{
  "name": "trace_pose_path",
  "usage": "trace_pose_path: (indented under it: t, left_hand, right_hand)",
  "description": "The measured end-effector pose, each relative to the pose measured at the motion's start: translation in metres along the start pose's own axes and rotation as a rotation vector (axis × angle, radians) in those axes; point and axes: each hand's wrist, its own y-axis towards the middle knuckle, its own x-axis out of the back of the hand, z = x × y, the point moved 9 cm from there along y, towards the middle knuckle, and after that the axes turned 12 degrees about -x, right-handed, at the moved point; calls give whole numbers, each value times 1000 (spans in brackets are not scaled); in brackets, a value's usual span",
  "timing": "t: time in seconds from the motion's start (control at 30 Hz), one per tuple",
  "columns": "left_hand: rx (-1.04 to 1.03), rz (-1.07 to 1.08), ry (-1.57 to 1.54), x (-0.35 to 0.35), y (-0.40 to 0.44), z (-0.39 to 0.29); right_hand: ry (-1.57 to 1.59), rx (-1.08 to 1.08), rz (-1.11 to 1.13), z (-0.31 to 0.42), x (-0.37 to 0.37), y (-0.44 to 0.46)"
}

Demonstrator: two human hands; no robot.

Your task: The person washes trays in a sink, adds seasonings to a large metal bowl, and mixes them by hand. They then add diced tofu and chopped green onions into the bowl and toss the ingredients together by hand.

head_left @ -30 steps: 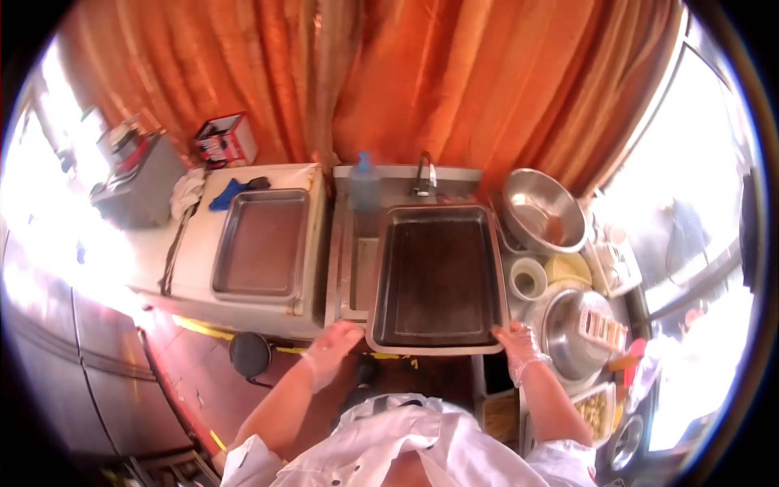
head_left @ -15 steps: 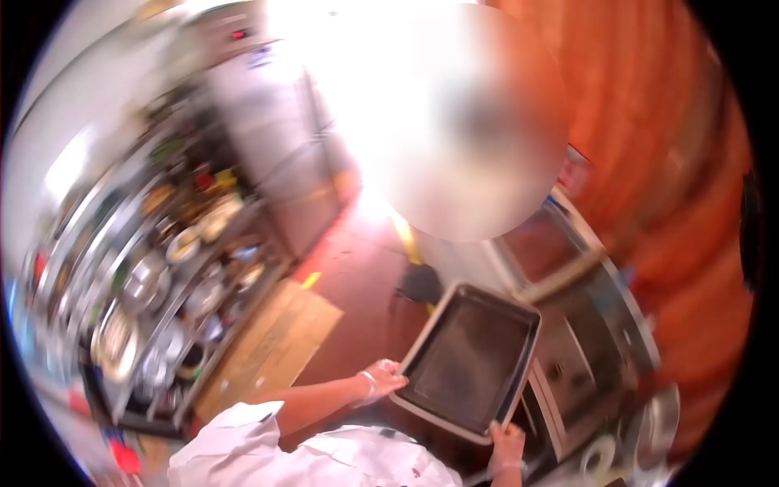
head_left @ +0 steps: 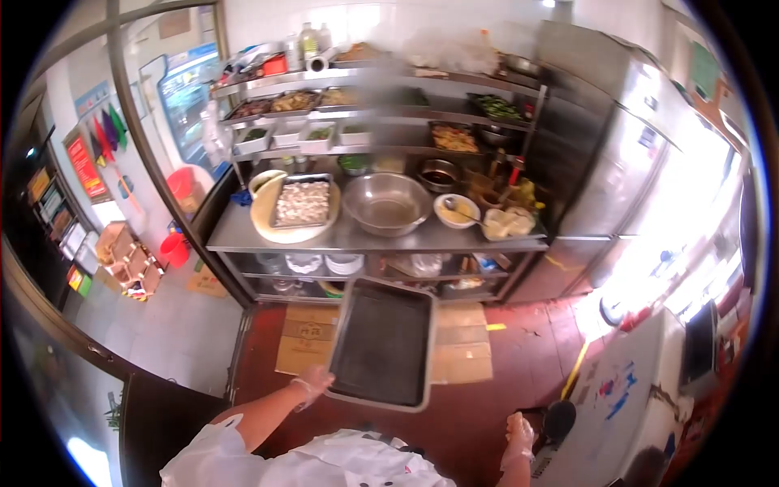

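Note:
A dark rectangular baking tray with a pale rim is held out over the floor, its inside bare. My left hand, in a clear plastic glove, grips its near left corner. My right hand, also gloved, is away from the tray at the lower right. Its fingers are curled in, with nothing visible in them. Close beside it is a dark round object, which I cannot identify.
Ahead stands a steel shelf counter with a large metal bowl, a tray of pale pieces and several food containers. A steel fridge is right of it. Flattened cardboard lies on the red floor; a white appliance stands at right.
My view has swung from the equipment on the right to face the shelf counter. My right hand has let go of the tray; my left hand still holds it.

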Motion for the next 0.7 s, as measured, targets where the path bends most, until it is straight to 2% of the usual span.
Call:
trace_pose_path:
  t: [0.03,0.07,0.1,0.23,0.27,0.33,0.43,0.5,0.53,0.57,0.63,0.67,0.7]
  left_hand:
    - [50,-101,1,40,2,22]
    - [151,-143,63,80,5,38]
    - [153,-246,6,107,6,62]
    - [275,-604,-34,183,15,182]
    - [421,-579,-148,224,9,127]
    - [512,-733,-155,235,13,193]
    - [679,-876,-270,245,16,276]
    - [769,-933,-404,274,26,252]
    - [816,-954,-472,286,29,240]
    - [774,-892,-303,307,37,241]
    - [852,-906,-303,354,57,205]
    - [895,-904,-312,367,65,196]
    - [829,-960,-327,379,73,210]
  right_hand:
    - [117,4,52,20,-37,15]
    - [143,41,139,42,-71,24]
    - [123,46,162,66,-102,20]
    - [61,48,249,135,-226,39]
    - [47,41,280,146,-253,53]
    - [28,19,344,169,-311,94]
    - [-42,113,385,245,-412,112]
    - [-115,230,398,298,-480,124]
    - [-182,211,429,336,-518,99]
    - [-249,198,456,378,-555,73]
    - [-394,462,550,416,-646,100]
    - [-445,504,553,441,-674,84]
    - [-471,486,584,473,-705,50]
